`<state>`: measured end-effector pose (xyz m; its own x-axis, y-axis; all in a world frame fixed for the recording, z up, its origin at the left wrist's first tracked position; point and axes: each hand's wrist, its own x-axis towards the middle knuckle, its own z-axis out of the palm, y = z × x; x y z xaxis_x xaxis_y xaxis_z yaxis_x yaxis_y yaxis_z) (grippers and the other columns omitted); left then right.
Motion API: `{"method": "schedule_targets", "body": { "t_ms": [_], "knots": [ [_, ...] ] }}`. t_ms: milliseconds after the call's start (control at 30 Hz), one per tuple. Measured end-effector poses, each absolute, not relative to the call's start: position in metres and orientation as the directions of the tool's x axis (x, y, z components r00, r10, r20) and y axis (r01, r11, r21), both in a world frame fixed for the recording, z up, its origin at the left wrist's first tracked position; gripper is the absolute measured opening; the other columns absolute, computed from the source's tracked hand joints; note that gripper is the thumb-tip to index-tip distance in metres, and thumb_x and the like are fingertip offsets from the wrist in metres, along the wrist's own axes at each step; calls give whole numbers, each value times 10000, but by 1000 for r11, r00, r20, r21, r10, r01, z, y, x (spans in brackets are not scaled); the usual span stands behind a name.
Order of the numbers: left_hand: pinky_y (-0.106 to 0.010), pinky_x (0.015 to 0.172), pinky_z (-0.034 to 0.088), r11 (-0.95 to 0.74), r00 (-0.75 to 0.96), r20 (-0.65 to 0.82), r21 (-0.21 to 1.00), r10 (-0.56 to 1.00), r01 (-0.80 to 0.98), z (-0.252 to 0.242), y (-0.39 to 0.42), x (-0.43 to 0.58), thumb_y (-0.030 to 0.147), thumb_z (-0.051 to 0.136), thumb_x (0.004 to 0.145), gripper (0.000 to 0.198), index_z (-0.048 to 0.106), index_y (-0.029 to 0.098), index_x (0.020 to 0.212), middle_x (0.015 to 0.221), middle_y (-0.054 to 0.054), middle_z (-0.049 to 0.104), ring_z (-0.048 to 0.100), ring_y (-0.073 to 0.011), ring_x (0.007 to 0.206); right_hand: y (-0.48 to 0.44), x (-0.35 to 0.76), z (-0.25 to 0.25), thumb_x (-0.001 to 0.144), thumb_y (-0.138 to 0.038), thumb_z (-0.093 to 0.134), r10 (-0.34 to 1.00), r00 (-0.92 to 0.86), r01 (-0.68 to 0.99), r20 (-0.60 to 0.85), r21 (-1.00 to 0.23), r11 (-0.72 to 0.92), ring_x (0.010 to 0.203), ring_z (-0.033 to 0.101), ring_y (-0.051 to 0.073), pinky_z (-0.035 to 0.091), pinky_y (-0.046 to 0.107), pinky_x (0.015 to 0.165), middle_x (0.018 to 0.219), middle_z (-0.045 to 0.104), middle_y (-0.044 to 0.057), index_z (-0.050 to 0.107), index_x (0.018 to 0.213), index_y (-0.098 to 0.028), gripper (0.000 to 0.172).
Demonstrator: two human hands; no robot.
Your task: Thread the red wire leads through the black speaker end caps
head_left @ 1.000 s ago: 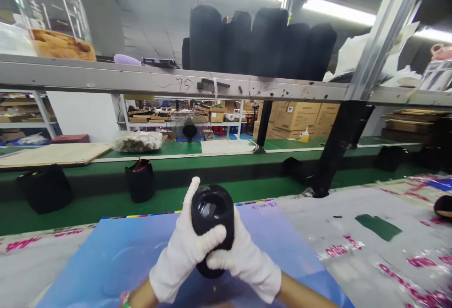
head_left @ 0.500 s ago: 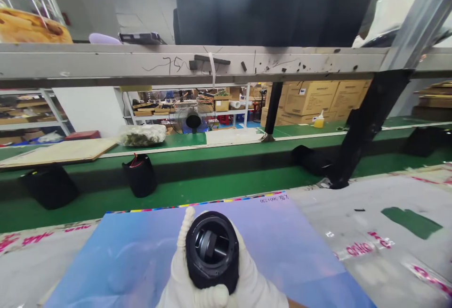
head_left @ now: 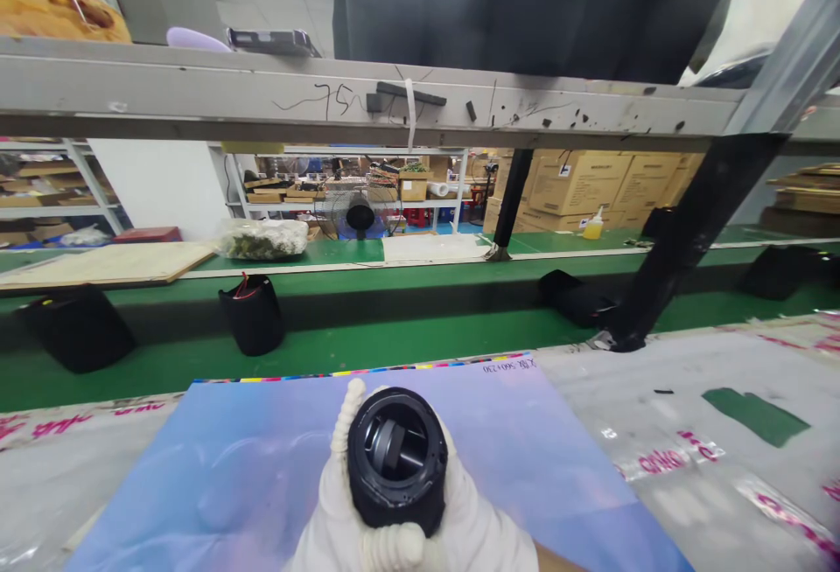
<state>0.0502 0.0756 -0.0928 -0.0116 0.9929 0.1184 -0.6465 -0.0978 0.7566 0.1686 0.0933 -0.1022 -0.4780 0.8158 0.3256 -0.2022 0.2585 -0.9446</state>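
Both my hands wear white gloves and clasp a black cylindrical part (head_left: 397, 458) at the bottom middle of the view. Its open end faces the camera and shows grey inner pieces. My left hand (head_left: 341, 511) wraps its left side, one finger stretched up along the rim. My right hand (head_left: 476, 524) cups its right side and underside. The part is held above a blue sheet (head_left: 229, 467) lying on the bench.
Beyond the sheet runs a green conveyor (head_left: 367, 345) with black pouches (head_left: 251, 314) standing on it. A grey shelf beam (head_left: 328, 104) crosses overhead, with dark rolls above. A black post (head_left: 682, 240) slants at the right. Printed plastic film (head_left: 709, 441) covers the bench's right side.
The view tilted down and moved closer, so the part sits lower in frame. Its open end has turned more toward the camera, and the finger that lay across its front has dropped below it.
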Motion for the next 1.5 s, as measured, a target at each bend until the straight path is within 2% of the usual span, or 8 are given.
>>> {"method": "schedule_targets", "body": {
  "t_ms": [200,333,633,900,1067,1200,1367,1500],
  "knots": [
    [-514,1114,377,-138,-11,151,869,988,-475,-84,79,42,531,938,372,1253,352,342,1463,1461,-75,507,498,-401,1307,92,177,-71,667,-598,793,785,-524,-272,329,-939,212,1330,505,324,518,437,1011,1485,488,21,353,1458,-414,924],
    [-527,1111,376,-180,-32,185,875,982,-451,-83,80,47,577,918,387,1362,210,281,1513,1333,-114,604,555,-393,1252,88,178,-55,743,-572,750,794,-520,-254,315,-944,208,1279,554,329,484,469,1048,1378,592,69,468,1400,-324,757],
    [-501,1024,482,-11,47,44,836,998,-548,-82,73,42,466,948,380,1520,-16,284,1542,1353,-111,608,564,-405,1236,95,180,-66,659,-552,822,764,-586,-274,271,-953,128,1311,515,353,463,500,1070,1391,578,50,478,1388,-369,827],
    [-527,1090,389,-237,292,227,972,929,-2,-69,95,11,577,870,512,1303,143,259,1546,1408,-144,548,506,-395,1296,101,208,-76,565,-556,881,843,-476,-185,251,-966,183,1421,353,337,260,532,1161,1538,363,105,149,1537,-343,1235],
    [-456,993,477,-502,330,403,804,854,317,-45,95,5,503,796,661,866,435,353,1434,1317,-63,630,604,-355,1161,113,224,-53,536,-492,908,802,-521,123,293,-904,410,1351,410,359,313,516,1130,1477,409,97,279,1520,-331,1179],
    [-367,859,529,-629,413,490,697,768,343,-36,95,4,410,784,704,796,433,429,1419,1186,-7,690,672,-283,973,120,226,-28,587,-416,900,631,-659,162,410,-742,651,1158,576,297,444,404,1030,1302,578,51,421,1451,-369,989],
    [-333,907,513,-496,432,361,830,826,254,-23,90,4,367,765,738,894,289,426,1493,1139,38,711,674,-253,1003,127,223,-9,601,-443,886,601,-700,157,387,-737,657,1098,605,286,485,372,968,1243,620,40,450,1426,-339,939],
    [-353,880,540,-389,462,214,862,861,325,-10,83,7,365,725,749,699,491,366,1407,1069,20,741,697,-267,940,130,226,1,648,-508,839,556,-793,200,248,-757,622,1042,608,278,501,378,929,1149,656,33,578,1323,-318,748]
  ]
}}
